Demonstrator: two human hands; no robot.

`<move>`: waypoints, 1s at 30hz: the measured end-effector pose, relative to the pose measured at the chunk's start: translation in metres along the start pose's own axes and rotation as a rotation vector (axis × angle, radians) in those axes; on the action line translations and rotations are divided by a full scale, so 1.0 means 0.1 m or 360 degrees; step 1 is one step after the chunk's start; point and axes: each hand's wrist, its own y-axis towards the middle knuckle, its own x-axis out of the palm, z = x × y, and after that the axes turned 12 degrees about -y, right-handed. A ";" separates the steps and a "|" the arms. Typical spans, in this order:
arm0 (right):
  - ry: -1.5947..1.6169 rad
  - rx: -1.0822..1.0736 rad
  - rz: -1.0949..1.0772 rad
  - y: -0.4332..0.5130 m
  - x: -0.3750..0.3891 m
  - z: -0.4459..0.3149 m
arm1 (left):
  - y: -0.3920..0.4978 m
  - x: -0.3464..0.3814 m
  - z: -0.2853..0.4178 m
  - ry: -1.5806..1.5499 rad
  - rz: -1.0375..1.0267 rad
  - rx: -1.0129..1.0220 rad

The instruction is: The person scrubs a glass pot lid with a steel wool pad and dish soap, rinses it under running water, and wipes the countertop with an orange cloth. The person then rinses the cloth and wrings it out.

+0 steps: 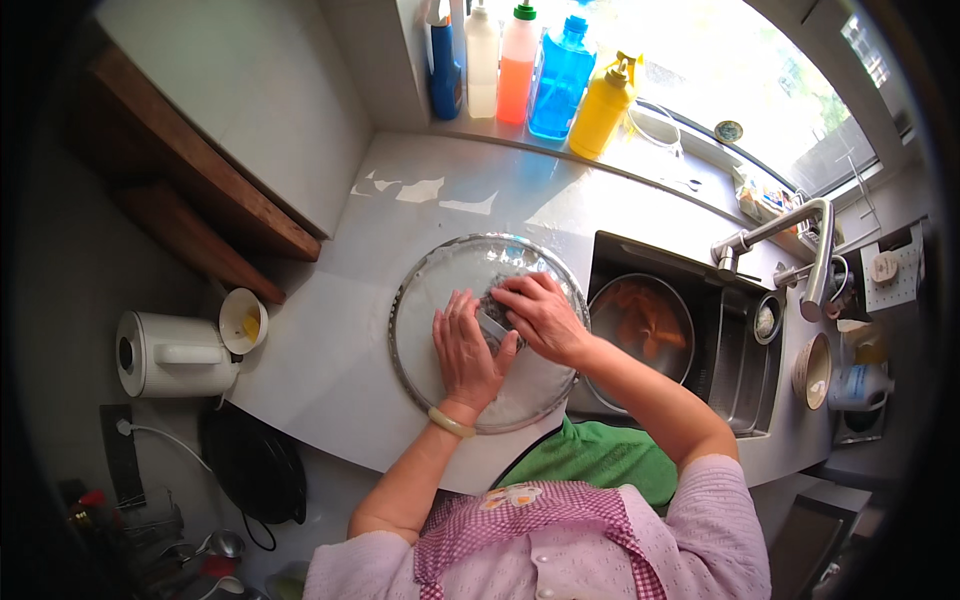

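Observation:
A large round glass pot lid (420,360) with a metal rim lies on the white countertop, its surface cloudy with whitish film. My left hand (466,352) lies on it with the fingers stretched out, and the lid's metal handle (491,328) sits between thumb and index finger. A grey scouring pad (493,301), apparently steel wool, is under the curled fingers of my right hand (546,319), pressed to the glass beside the handle. Part of the pad is hidden by both hands.
Right of the lid, the sink (742,360) holds a metal bowl (679,300) with an orange-brown thing in it, under a faucet (814,247). Several bottles (562,82) line the windowsill. A white kettle (180,356) and small bowl (234,319) stand left. A green towel (600,454) hangs in front.

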 end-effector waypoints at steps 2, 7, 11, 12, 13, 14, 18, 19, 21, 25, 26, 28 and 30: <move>-0.0117 0.0059 0.0063 0.18 0.07 0.25 | 0.02 0.03 0.04 -0.0002 -0.0025 -0.0010; -0.0140 0.0171 0.0201 -0.02 0.15 0.30 | 0.00 0.00 0.00 0.0067 0.0073 0.0001; 0.0001 0.0031 0.0104 0.17 0.11 0.18 | -0.03 0.00 0.03 0.0128 0.0048 -0.0012; -0.0020 -0.0071 0.0068 0.37 0.14 0.26 | -0.01 0.01 0.03 0.0131 0.0049 -0.0008; -0.0021 -0.0134 -0.0014 0.58 0.26 0.31 | 0.01 0.01 0.04 0.0140 0.0051 -0.0004; 0.0038 -0.0212 0.0048 0.76 0.42 0.35 | 0.03 0.03 0.04 0.0126 0.0061 0.0008; -0.0157 -0.0054 -0.0013 0.94 0.63 0.38 | 0.02 0.04 0.01 0.0191 0.0056 -0.0016; -0.0287 0.0035 -0.0005 0.83 0.57 0.45 | 0.02 0.04 -0.01 0.0225 0.0052 -0.0035; -0.0278 0.0229 0.0171 0.43 0.30 0.49 | 0.01 0.01 0.00 0.0218 0.0048 -0.0040; -0.0507 0.0488 0.0187 -0.36 -0.08 0.33 | 0.00 0.05 0.03 0.0203 0.0040 -0.0015; -0.0472 0.0450 0.0186 -0.30 -0.08 0.35 | 0.00 0.07 0.03 0.0198 0.0042 -0.0020; -0.0459 0.0325 0.0272 -0.05 0.01 0.46 | 0.02 0.07 0.04 0.0208 0.0007 0.0015; -0.0457 0.0373 0.0250 0.15 0.11 0.56 | 0.01 0.06 0.03 0.0217 0.0011 0.0027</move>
